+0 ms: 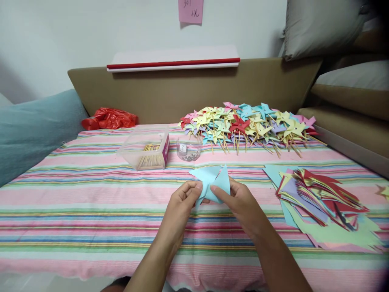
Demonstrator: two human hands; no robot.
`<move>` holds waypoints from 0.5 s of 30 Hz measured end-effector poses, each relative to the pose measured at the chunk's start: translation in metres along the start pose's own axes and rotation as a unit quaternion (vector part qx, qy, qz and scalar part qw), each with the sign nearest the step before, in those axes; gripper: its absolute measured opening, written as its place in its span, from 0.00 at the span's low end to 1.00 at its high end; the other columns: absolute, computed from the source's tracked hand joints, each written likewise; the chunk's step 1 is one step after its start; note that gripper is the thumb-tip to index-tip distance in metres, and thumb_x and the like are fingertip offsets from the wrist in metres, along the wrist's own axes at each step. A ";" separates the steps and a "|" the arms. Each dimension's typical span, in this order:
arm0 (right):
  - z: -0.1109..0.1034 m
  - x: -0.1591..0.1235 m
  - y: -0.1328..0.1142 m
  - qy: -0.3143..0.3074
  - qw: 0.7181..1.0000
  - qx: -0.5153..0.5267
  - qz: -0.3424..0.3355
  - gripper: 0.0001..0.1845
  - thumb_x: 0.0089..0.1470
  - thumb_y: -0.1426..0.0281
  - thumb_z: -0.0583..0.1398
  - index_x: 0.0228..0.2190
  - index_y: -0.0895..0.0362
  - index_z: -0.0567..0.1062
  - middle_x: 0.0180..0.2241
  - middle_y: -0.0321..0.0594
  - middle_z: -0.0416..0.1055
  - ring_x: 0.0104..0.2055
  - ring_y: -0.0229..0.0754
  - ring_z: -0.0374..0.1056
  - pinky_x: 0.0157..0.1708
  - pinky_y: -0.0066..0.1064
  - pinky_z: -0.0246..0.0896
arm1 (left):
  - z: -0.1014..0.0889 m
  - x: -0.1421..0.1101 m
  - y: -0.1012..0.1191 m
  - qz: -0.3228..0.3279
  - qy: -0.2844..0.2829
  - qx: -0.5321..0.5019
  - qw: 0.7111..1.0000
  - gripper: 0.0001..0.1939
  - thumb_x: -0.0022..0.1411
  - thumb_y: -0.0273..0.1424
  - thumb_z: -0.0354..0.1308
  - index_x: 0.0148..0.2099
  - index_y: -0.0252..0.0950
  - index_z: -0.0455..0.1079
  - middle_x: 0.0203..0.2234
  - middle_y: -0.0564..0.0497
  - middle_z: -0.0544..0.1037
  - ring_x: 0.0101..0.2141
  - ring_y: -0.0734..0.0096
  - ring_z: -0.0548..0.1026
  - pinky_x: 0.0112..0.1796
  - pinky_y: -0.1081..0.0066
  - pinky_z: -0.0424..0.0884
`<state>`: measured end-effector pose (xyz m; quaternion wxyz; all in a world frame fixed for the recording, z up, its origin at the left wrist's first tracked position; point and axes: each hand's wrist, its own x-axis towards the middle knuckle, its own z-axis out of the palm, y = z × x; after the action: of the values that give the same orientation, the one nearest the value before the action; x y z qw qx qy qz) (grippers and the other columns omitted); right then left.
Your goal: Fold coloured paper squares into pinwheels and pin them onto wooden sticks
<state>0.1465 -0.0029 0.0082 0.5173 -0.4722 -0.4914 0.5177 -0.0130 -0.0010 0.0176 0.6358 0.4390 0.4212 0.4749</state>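
Observation:
A light blue paper pinwheel [209, 177], partly folded, is held up over the striped cloth between both my hands. My left hand [186, 195] pinches its left side near the centre, thumb on top. On the other side my right hand [234, 195] grips the paper, with the thumb pressed close to the middle and the fingers behind. No stick shows on this pinwheel. Just beyond it stand a clear round tub [189, 151] with small shiny metal pieces and a translucent box [130, 152] holding many thin wooden sticks.
Many finished pinwheels [240, 125] on sticks lie heaped at the back right. Cut coloured paper sheets [325, 202] are piled at the right, with a dark tool [343, 219] on them. A red plastic bag [111, 118] lies back left, beside a blue cushion [39, 129].

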 end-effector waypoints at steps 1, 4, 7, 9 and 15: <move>0.000 0.000 0.000 0.006 1.000 0.002 -0.001 0.16 0.52 0.58 0.66 0.37 0.56 0.80 0.39 0.42 0.79 0.40 0.49 0.73 0.43 0.38 0.66 | 0.000 0.000 0.000 -0.002 0.000 -0.006 1.000 0.13 0.63 0.42 0.63 0.37 0.36 0.75 0.27 0.53 0.74 0.29 0.73 0.70 0.36 0.73 0.65; 0.004 0.001 0.001 0.051 0.998 0.031 0.002 0.16 0.50 0.58 0.67 0.37 0.56 0.81 0.38 0.41 0.80 0.41 0.48 0.73 0.42 0.36 0.66 | 0.001 0.000 0.000 -0.003 0.008 -0.015 1.000 0.15 0.62 0.44 0.63 0.38 0.36 0.76 0.30 0.51 0.77 0.33 0.69 0.75 0.43 0.69 0.68; 0.014 0.003 0.007 0.113 0.987 0.115 0.020 0.17 0.49 0.57 0.68 0.36 0.56 0.81 0.36 0.39 0.80 0.39 0.47 0.73 0.42 0.35 0.65 | 0.005 0.000 -0.004 -0.002 0.012 -0.019 1.000 0.15 0.57 0.42 0.68 0.41 0.37 0.77 0.34 0.50 0.79 0.36 0.67 0.77 0.45 0.68 0.68; 0.023 0.004 0.012 0.137 0.975 0.172 0.030 0.17 0.48 0.58 0.69 0.35 0.57 0.81 0.34 0.39 0.80 0.38 0.46 0.72 0.41 0.35 0.65 | 0.010 0.000 -0.010 -0.009 0.026 -0.036 0.999 0.16 0.54 0.40 0.70 0.42 0.37 0.78 0.33 0.50 0.79 0.36 0.69 0.76 0.42 0.70 0.67; 0.042 0.004 0.020 0.149 0.959 0.241 0.033 0.16 0.47 0.60 0.70 0.36 0.56 0.81 0.39 0.40 0.80 0.43 0.46 0.73 0.45 0.35 0.66 | 0.024 0.000 -0.025 -0.044 0.112 -0.138 0.983 0.18 0.49 0.39 0.74 0.41 0.37 0.78 0.39 0.51 0.79 0.36 0.74 0.73 0.37 0.75 0.66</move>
<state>0.1030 0.0007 -0.0084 0.6653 -0.4213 -0.2539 0.5616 0.0160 -0.0093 -0.0001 0.6593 0.2719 0.4392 0.5463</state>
